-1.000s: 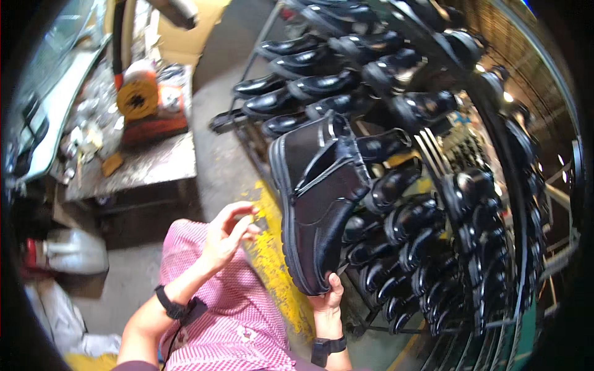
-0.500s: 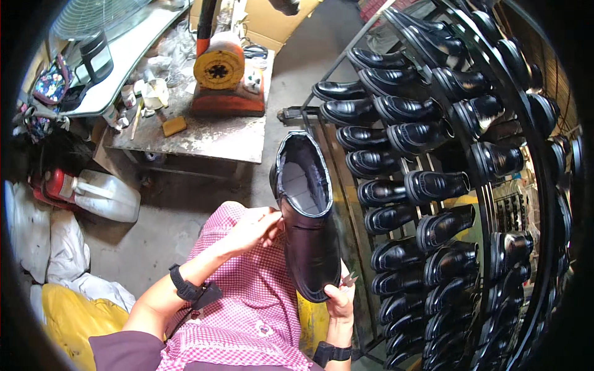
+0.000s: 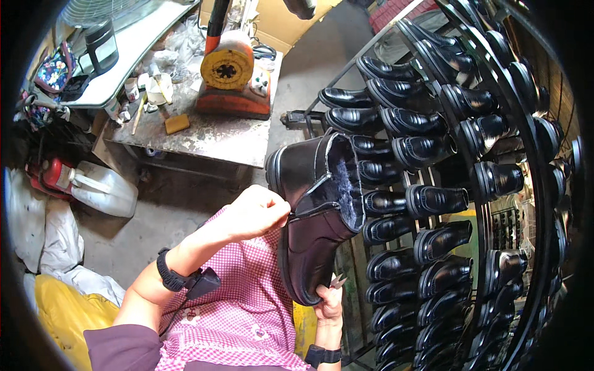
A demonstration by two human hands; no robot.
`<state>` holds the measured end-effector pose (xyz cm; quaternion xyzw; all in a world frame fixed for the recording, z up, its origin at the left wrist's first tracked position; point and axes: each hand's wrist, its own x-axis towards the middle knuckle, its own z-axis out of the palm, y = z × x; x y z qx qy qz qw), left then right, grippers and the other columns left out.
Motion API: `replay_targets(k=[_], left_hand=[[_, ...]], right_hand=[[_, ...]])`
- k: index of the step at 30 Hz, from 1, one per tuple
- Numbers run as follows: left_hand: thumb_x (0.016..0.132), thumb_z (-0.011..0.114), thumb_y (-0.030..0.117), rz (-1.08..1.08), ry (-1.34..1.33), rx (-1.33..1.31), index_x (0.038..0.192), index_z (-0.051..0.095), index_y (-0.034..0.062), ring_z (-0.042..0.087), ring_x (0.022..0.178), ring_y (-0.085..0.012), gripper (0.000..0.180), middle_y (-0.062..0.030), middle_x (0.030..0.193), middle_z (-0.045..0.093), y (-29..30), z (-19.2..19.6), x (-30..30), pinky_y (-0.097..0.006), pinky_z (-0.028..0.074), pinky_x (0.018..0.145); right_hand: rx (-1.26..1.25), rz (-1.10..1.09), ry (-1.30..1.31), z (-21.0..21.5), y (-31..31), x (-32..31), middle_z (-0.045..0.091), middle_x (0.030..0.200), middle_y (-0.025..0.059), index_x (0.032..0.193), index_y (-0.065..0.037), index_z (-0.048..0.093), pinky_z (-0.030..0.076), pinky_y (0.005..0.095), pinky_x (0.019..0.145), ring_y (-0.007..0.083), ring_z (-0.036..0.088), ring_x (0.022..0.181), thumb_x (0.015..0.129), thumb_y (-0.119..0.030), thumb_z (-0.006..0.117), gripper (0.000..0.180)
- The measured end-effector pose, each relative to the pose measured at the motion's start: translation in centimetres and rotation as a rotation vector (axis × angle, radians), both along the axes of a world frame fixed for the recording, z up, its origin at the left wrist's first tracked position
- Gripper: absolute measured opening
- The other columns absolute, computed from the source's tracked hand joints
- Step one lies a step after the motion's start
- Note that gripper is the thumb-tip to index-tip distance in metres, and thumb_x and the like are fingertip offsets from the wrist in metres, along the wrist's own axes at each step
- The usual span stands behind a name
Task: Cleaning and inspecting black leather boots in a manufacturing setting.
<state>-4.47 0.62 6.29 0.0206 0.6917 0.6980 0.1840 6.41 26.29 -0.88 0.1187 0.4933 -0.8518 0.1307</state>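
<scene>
Hands (image 3: 257, 213) hold black boot (image 3: 315, 216); cardboard box (image 3: 278, 18) behind workbench.

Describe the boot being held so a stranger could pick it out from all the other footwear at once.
Start at the tall metal rack of glossy black shoes on the right; just left of it, above a pink checked apron, two hands hold a black leather ankle boot. Unlike the racked low shoes, it is taller, fleece-lined and has a side zip.

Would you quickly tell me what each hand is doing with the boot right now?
Left hand: closed, pinching the side zip of the black fur-lined boot.
Right hand: closed around the toe end of the boot, holding it up.
</scene>
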Motion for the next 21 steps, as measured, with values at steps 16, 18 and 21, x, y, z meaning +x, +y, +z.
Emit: replay_targets(k=[16, 18, 21], left_hand=[[0.093, 0.039, 0.036, 0.186, -0.208, 0.456, 0.069, 0.057, -0.0001, 0.034, 0.035, -0.0075, 0.047, -0.0002, 0.044, 0.041, -2.8, -2.3, 0.0, -0.021, 0.029, 0.034], [0.094, 0.031, 0.043, 0.236, -0.214, 0.475, 0.068, 0.057, 0.0005, 0.041, 0.034, -0.0105, 0.056, -0.0038, 0.045, 0.047, -3.5, -3.9, -0.1, -0.022, 0.034, 0.035], [0.093, 0.039, 0.037, 0.431, -0.19, 0.385, 0.066, 0.056, 0.0026, 0.039, 0.034, -0.0081, 0.047, -0.0005, 0.045, 0.046, -2.9, -8.5, 0.5, -0.021, 0.033, 0.035]], right_hand=[[-0.06, -0.066, -0.098, -1.4, -0.5, 1.3, 0.056, 0.112, 0.0163, 0.12, 0.007, 0.044, 0.046, 0.0368, 0.09, 0.0262, 0.057, 0.1, 0.07, 0.001, 0.06, 0.053], [-0.146, -0.151, -0.137, -1.6, -0.3, 1.1, 0.059, 0.105, 0.018, 0.113, 0.007, 0.05, 0.049, 0.0428, 0.085, 0.0289, 0.06, 0.096, 0.074, -0.006, 0.059, 0.041], [-0.287, -0.141, -0.242, -3.9, 1.0, -0.7, 0.06, 0.104, 0.0165, 0.113, 0.004, 0.051, 0.051, 0.0427, 0.082, 0.0277, 0.061, 0.094, 0.079, -0.003, 0.056, 0.035]])
